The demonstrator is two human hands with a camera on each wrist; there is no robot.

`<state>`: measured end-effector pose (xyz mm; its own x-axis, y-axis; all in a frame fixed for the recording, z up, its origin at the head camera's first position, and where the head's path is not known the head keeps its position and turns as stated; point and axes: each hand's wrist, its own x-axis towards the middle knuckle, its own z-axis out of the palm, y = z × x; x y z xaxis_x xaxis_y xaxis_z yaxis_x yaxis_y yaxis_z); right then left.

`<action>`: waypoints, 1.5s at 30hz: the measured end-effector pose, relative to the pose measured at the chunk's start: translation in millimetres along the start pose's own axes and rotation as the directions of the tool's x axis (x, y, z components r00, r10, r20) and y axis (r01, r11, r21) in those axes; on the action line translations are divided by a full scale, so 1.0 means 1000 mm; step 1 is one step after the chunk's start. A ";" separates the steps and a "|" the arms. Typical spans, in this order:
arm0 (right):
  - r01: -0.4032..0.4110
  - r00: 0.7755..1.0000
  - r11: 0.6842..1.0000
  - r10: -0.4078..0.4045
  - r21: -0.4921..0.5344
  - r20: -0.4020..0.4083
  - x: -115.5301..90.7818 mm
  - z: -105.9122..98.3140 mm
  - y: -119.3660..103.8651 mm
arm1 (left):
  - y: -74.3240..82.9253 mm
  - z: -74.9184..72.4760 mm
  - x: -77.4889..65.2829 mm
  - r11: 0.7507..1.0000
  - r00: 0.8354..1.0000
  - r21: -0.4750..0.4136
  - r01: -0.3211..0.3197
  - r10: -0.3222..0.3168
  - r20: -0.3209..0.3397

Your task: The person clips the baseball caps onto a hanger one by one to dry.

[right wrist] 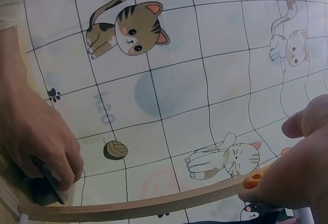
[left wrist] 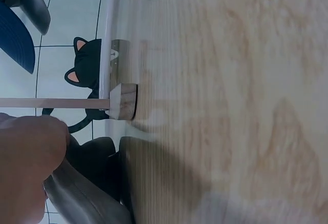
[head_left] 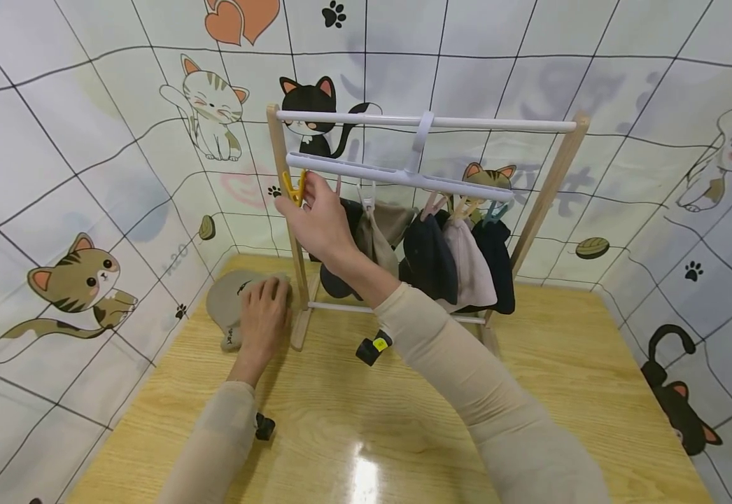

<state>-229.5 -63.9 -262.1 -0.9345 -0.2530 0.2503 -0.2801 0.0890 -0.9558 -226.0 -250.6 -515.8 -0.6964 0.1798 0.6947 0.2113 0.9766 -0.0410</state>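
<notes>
My right hand (head_left: pixel 320 218) pinches a yellow clothespin (head_left: pixel 294 189) at the left end of a white hanger (head_left: pixel 350 169). In the right wrist view, part of the orange-yellow clothespin (right wrist: pixel 253 179) shows beside the thumb. On the table at the left lies a khaki cap (head_left: pixel 223 302) with small dark lettering. My left hand (head_left: pixel 264 318) grips this cap, its fingers curled over the cap's right side. The left wrist view shows the cap (left wrist: pixel 89 196) close under the hand (left wrist: pixel 31 165). Several caps hang clipped from the hanger, including a navy cap (head_left: pixel 430 255) and a pale pink cap (head_left: pixel 469 262).
The hanger hooks over the white top rod (head_left: pixel 498 124) of a rack with wooden posts (head_left: pixel 551 189). The rack stands at the back of the wood-grain table (head_left: pixel 567 392). A cat-printed cloth (head_left: pixel 404 42) surrounds the table. My right forearm crosses in front of the hanging caps.
</notes>
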 end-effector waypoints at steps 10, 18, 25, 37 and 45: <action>0.013 0.996 1.000 -0.014 -0.006 -0.087 0.000 0.001 0.001 | -0.007 -0.010 -0.009 0.993 0.996 -0.102 0.057 -0.063 -0.058; 0.088 0.977 0.996 -0.092 -0.027 -0.194 0.001 0.003 0.000 | -0.013 -0.026 -0.012 0.984 0.982 -0.118 0.135 -0.149 -0.118; 0.105 0.960 0.994 -0.109 -0.027 -0.259 0.000 0.002 -0.002 | -0.020 -0.039 -0.014 0.983 0.963 -0.080 0.168 -0.181 -0.202; 0.105 0.963 0.994 -0.107 -0.022 -0.247 -0.001 -0.002 -0.013 | -0.023 -0.060 -0.010 0.976 0.941 -0.109 0.187 -0.210 -0.265; 0.099 0.967 0.993 -0.112 -0.066 -0.230 -0.003 -0.010 -0.015 | -0.018 -0.078 0.004 0.969 0.930 -0.135 0.209 -0.239 -0.280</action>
<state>-224.5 -54.5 -247.4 -0.9227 -0.0329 0.3841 -0.3850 0.1274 -0.9141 -178.9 -276.7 -456.2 -0.5062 -0.0998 0.8566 0.1517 0.9675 0.2023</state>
